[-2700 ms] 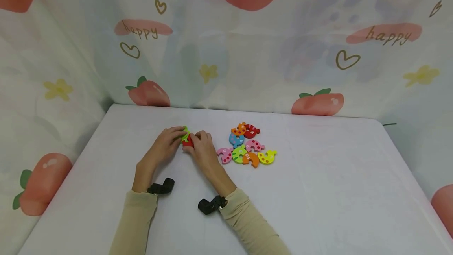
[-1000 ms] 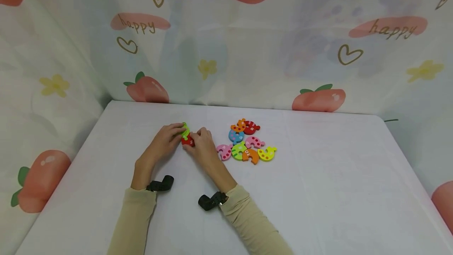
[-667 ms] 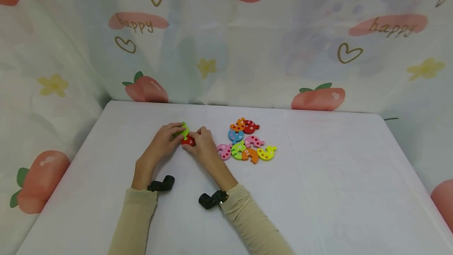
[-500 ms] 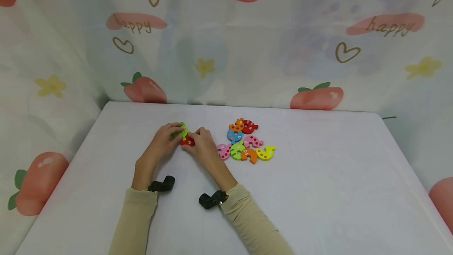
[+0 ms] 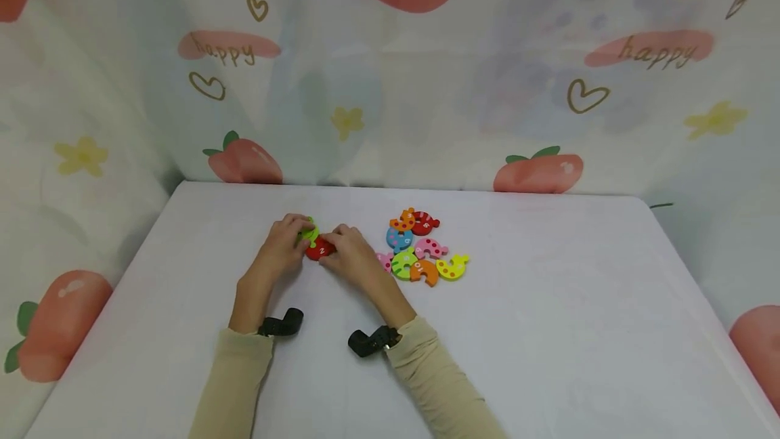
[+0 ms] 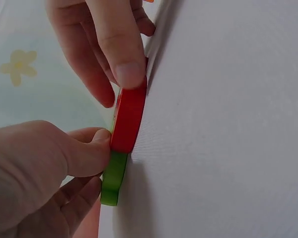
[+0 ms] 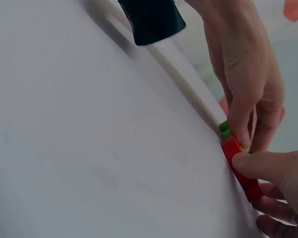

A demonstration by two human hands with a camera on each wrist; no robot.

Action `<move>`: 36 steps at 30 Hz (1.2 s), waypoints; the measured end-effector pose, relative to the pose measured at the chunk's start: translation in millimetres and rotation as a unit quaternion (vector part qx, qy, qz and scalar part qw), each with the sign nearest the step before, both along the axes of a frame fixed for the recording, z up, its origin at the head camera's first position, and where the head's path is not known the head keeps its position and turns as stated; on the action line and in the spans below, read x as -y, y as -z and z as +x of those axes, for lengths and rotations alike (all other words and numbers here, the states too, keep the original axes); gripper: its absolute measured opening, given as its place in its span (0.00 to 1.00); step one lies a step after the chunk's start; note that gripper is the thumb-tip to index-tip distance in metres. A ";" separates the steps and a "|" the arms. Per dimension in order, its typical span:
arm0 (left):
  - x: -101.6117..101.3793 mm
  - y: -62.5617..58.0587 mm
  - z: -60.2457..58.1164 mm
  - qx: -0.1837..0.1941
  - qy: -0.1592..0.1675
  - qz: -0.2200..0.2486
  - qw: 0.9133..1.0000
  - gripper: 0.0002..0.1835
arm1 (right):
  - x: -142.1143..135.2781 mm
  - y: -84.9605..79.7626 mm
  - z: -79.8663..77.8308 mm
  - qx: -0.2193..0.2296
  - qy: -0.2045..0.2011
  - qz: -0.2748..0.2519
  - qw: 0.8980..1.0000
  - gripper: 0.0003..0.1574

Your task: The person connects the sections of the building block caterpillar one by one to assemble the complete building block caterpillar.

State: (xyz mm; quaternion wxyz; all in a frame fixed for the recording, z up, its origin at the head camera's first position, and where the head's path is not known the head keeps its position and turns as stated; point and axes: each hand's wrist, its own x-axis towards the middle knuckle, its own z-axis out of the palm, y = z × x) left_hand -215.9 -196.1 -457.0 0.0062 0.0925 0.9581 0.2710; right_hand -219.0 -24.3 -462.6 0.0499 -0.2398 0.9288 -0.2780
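My left hand [image 5: 282, 242] pinches a light green puzzle piece [image 5: 311, 233], its thumb close to the seam with a red piece. That red puzzle piece [image 5: 317, 249], marked with a 2, lies right against the green one and is gripped between the thumb and fingers of my right hand [image 5: 353, 256]. In the left wrist view the red piece [image 6: 129, 119] and green piece [image 6: 114, 181] meet edge to edge on the tabletop. Seen from the right wrist, the right thumb presses the red piece's side, and the left hand [image 7: 246, 79] covers much of the green piece.
Right of my hands lies a cluster of numbered, animal-shaped pieces: orange [image 5: 424, 272], yellow [image 5: 451, 267], blue [image 5: 399, 240], red [image 5: 425, 223] and others. A pink piece [image 5: 384, 261] is partly behind the right hand. The white table [image 5: 548, 317] ends at a patterned curtain [image 5: 414, 87].
The red piece has turned, so its number 2 now shows beside the green piece. My right hand has shifted slightly and overlaps more of the pink piece. The head view has moved a little.
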 end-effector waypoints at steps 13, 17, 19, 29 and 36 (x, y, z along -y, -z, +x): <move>-4.6 2.7 12.6 0.018 -0.003 -0.007 1.000 0.21 | -77.5 -11.7 -4.5 -0.059 -0.012 -0.006 0.998 0.25; -10.0 0.5 10.2 0.020 -0.009 -0.025 0.999 0.25 | -116.3 -15.5 -11.0 -0.061 0.014 -0.001 0.998 0.27; -11.2 -1.0 9.6 0.021 -0.015 -0.028 0.999 0.26 | -130.9 -16.0 -16.3 -0.053 0.032 -0.006 0.998 0.28; -14.8 -0.9 7.9 0.031 -0.021 -0.024 0.999 0.27 | -155.6 -11.3 -31.3 -0.017 0.063 -0.023 0.998 0.30; -19.6 -3.9 8.6 0.040 -0.034 -0.011 0.999 0.27 | -157.2 -8.7 -34.1 -0.012 0.059 -0.022 0.998 0.30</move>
